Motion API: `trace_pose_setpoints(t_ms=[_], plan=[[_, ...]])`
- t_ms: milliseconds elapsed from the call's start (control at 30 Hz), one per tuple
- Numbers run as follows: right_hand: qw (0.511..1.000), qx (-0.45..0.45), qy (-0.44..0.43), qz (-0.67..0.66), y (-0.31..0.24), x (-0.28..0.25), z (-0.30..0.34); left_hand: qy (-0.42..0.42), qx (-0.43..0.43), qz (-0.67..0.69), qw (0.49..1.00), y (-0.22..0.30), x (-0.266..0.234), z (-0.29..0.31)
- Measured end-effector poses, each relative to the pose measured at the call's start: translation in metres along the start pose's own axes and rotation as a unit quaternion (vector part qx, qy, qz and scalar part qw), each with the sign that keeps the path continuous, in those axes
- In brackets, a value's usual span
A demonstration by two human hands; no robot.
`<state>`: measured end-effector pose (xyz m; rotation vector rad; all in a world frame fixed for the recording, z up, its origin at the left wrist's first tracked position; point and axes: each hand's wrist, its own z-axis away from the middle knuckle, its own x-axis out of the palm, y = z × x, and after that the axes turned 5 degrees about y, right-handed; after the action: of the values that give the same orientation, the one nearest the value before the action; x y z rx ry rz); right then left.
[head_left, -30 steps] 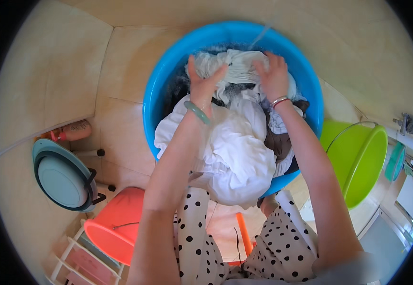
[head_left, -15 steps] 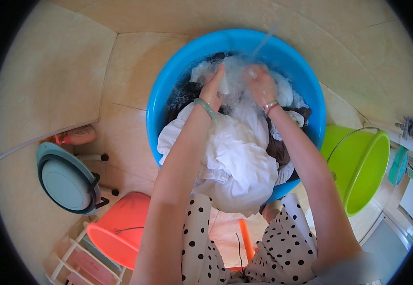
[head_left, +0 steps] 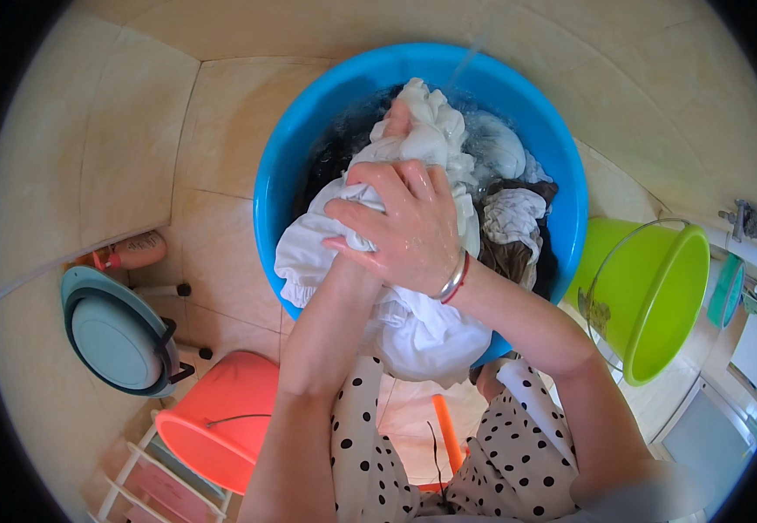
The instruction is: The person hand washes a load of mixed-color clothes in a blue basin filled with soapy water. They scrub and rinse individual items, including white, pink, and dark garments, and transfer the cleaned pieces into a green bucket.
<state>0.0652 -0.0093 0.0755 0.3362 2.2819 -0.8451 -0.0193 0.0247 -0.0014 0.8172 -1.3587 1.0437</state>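
A round blue basin (head_left: pixel 271 187) holds water and wet laundry. A white garment (head_left: pixel 431 340) fills its near side, with part of it hanging over the front rim and part gathered up over my hands. My left hand (head_left: pixel 398 119) is mostly covered by this cloth; only a bit near its fingers pokes out at the far end, closed on the fabric. Across my left wrist lies my right hand (head_left: pixel 417 222), its fingers curled on a fold of the same garment. Brown and white clothes (head_left: pixel 515 218) rest at the basin's right side, and dark cloth shows under the water.
A thin water stream (head_left: pixel 467 59) falls at the basin's far edge. To the right stand a lime-green bucket (head_left: pixel 631 296) and a wall tap (head_left: pixel 742 220). On the left are a grey-green folding basin (head_left: pixel 117 340), a pink bottle (head_left: pixel 139 251), a coral bucket (head_left: pixel 221 418) and a white rack (head_left: pixel 121 475).
My right hand has come from the water stream down and left onto my left wrist, gripping cloth. White fabric is now drawn up over my left hand.
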Motion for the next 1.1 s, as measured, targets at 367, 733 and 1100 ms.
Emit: trace_pose_setpoints(t_ms=[367, 733, 1100], plan=[[0.988, -0.01, 0.124, -0.091, 0.045, 0.018, -0.021, 0.278, 0.222, -0.159, 0.921, -0.022, -0.015, 0.005], [0.933, 0.357, 0.045, -0.009, 0.162, -0.036, 0.023, 0.255, 0.113, -0.262, 0.924, 0.019, 0.027, 0.03], [0.986, 0.118, -0.042, 0.109, 0.168, -0.093, 0.032, 0.37, 0.153, -0.766, 0.503, 0.098, 0.071, 0.042]])
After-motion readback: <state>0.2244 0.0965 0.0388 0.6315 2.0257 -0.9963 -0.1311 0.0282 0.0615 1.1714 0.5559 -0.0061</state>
